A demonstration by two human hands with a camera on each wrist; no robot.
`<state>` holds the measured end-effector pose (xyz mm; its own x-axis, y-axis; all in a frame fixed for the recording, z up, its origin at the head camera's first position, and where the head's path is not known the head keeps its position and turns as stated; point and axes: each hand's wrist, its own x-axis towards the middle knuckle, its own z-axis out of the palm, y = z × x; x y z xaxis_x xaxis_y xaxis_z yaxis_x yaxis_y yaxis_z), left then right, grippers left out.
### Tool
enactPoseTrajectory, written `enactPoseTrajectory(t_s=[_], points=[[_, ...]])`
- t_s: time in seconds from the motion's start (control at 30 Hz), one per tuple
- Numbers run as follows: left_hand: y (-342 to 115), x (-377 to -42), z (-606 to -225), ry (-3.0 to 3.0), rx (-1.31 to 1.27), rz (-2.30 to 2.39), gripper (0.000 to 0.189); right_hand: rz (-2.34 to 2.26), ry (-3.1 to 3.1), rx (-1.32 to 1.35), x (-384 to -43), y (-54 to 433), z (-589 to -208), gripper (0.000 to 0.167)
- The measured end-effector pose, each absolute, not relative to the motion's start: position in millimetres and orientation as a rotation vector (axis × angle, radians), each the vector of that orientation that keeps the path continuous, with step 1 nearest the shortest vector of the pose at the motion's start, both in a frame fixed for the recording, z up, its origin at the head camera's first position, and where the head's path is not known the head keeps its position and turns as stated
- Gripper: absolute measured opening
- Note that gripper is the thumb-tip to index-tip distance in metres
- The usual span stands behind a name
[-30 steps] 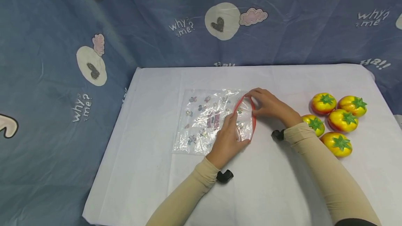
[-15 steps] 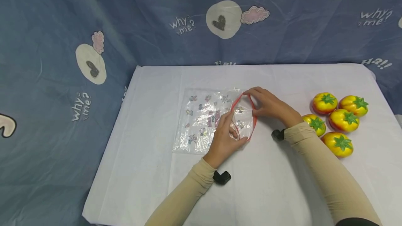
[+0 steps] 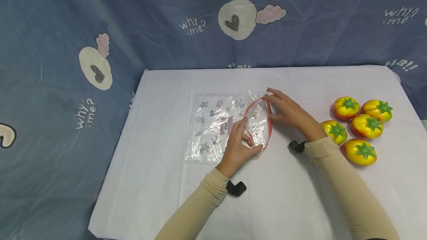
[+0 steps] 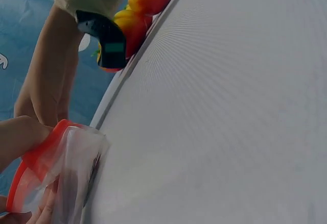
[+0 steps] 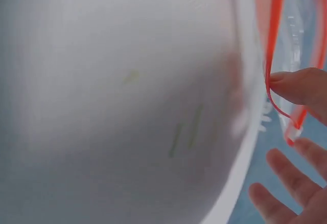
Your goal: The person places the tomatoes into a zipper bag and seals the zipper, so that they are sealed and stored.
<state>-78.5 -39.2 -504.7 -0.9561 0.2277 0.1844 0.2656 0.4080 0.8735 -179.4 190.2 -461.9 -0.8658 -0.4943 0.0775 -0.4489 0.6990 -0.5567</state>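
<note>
A person's left hand [image 3: 237, 149] and right hand [image 3: 289, 112] grip the red rim [image 3: 270, 132] of a clear printed bag [image 3: 208, 129], holding its mouth apart at the middle of a white-covered table [image 3: 150, 140]. Five yellow-and-red fruits [image 3: 366, 126] with green tops cluster beside the right sleeve [image 3: 350, 184], before a blue printed backdrop [image 3: 166, 43].
</note>
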Motion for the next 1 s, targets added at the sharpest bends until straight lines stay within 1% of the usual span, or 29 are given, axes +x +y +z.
enactPoseTrajectory(t_s=[0.23, 0.5, 0.87, 1.0], points=[[-37.5, -78.0, -505.3, -2.585, -0.489, -1.634, 0.102, -0.954, 2.931, -0.662, -150.1, 203.9, -444.4, 0.062], [-39.4, -79.2, -505.2, -2.609, -0.49, -1.587, 0.102, -1.034, 3.04, -0.493, -112.9, 232.9, -425.2, 0.063], [-40.0, -80.8, -506.3, -2.591, -0.5, -1.599, 0.101, -1.099, 3.101, -0.289, -75.9, 272.6, -430.0, 0.072], [-39.0, -80.8, -507.2, -2.586, -0.508, -1.598, 0.101, -1.101, 3.071, -0.148, -65.6, 288.3, -430.1, 0.078]])
